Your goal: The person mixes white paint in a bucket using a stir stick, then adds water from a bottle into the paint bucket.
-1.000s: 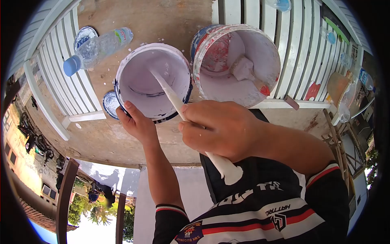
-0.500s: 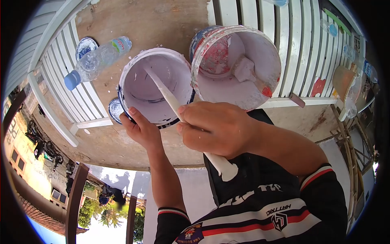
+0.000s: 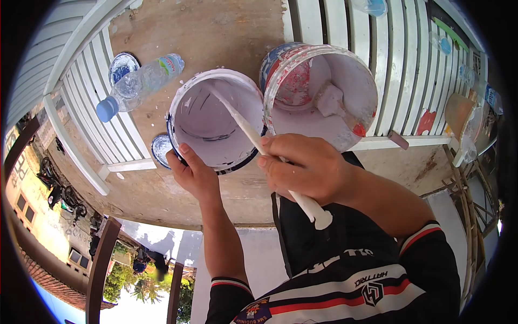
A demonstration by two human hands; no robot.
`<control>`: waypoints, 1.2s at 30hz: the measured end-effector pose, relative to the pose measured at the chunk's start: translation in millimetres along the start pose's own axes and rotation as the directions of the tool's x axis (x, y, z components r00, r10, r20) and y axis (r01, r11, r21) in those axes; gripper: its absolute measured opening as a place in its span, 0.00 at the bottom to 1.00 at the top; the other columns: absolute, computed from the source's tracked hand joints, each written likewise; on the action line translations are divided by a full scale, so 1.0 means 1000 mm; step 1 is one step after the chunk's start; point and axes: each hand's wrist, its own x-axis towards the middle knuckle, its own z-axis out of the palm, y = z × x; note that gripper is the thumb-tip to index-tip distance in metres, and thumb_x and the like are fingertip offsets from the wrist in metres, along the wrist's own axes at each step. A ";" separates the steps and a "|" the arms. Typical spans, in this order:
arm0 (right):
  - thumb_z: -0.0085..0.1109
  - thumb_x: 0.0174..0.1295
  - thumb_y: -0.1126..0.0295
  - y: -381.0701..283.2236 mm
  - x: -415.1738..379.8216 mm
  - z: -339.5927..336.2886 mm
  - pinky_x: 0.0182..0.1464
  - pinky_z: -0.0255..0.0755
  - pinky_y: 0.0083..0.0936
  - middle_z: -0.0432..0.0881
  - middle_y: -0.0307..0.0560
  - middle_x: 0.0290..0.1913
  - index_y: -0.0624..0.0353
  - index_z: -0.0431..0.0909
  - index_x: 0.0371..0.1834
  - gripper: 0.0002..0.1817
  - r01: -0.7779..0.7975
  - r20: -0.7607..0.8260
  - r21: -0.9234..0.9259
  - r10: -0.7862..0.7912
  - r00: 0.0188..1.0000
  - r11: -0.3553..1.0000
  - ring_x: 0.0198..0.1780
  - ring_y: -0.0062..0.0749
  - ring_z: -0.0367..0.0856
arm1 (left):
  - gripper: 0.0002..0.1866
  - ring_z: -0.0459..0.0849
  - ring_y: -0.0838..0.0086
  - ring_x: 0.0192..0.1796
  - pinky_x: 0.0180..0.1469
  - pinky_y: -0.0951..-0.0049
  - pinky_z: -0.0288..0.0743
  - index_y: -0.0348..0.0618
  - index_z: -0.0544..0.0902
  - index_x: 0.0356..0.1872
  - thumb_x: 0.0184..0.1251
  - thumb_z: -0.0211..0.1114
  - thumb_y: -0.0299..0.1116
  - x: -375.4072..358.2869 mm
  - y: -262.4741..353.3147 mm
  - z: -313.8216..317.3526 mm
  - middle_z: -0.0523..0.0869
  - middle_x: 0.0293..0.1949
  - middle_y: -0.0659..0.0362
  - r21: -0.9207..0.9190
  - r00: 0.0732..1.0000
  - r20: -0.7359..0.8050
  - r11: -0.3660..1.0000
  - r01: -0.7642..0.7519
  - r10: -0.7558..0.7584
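Note:
My left hand (image 3: pixel 197 178) grips the near-left rim of a paint pail (image 3: pixel 189 129), thumb and fingers closed over its edge. The pail tilts toward me, its inside coated with pale lilac-white paint. In my right hand (image 3: pixel 310 167) is a white, paint-covered stick (image 3: pixel 243 123), gripped about halfway along. Its thin end reaches into the pail, while its thicker end (image 3: pixel 322 220) points back toward my chest. Right beside this pail stands a larger paint-smeared bucket (image 3: pixel 359 81). A paintbrush (image 3: pixel 329 101) with a red-tipped handle lies inside it, along with a smaller red-stained container (image 3: pixel 292 86).
A plastic water bottle (image 3: pixel 137 85) lies left of the pail, near a paint-smeared lid (image 3: pixel 123 66). Another round lid (image 3: pixel 161 150) sits by the pail's left side. White slats (image 3: pixel 372 75) extend rightward, with a small brown block (image 3: pixel 398 140) at their near edge.
My right hand and the stick have moved slightly right and away from me. The whole view has shifted a little; my left hand still holds the pail's rim.

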 end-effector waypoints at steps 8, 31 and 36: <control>0.61 0.49 0.72 -0.003 0.003 0.026 0.24 0.71 0.25 0.67 0.42 0.27 0.57 0.70 0.27 0.08 -0.045 -0.067 0.101 0.052 0.996 0.994 0.26 0.32 0.74 | 0.17 0.70 0.76 0.27 0.29 0.74 0.66 0.38 0.69 0.32 0.75 0.48 0.43 0.003 -0.001 -0.004 0.75 0.24 0.58 0.071 0.999 0.045 0.997 -0.029 0.026; 0.56 0.52 0.73 0.013 0.051 -0.058 0.31 0.77 0.31 0.75 0.48 0.34 0.59 0.74 0.35 0.07 0.054 0.831 0.081 -0.097 0.547 0.995 0.33 0.42 0.83 | 0.18 0.69 0.75 0.32 0.36 0.73 0.67 0.37 0.70 0.35 0.76 0.46 0.44 0.002 -0.012 -0.009 0.75 0.29 0.58 0.064 0.996 0.063 0.995 -0.070 0.066; 0.57 0.51 0.72 0.008 0.045 -0.058 0.28 0.74 0.31 0.71 0.46 0.33 0.57 0.72 0.34 0.08 -0.014 0.636 0.231 -0.140 0.759 0.973 0.29 0.39 0.80 | 0.19 0.68 0.77 0.33 0.37 0.75 0.67 0.37 0.69 0.35 0.76 0.46 0.45 0.001 -0.009 -0.008 0.74 0.29 0.59 0.040 0.998 0.065 0.999 -0.027 0.025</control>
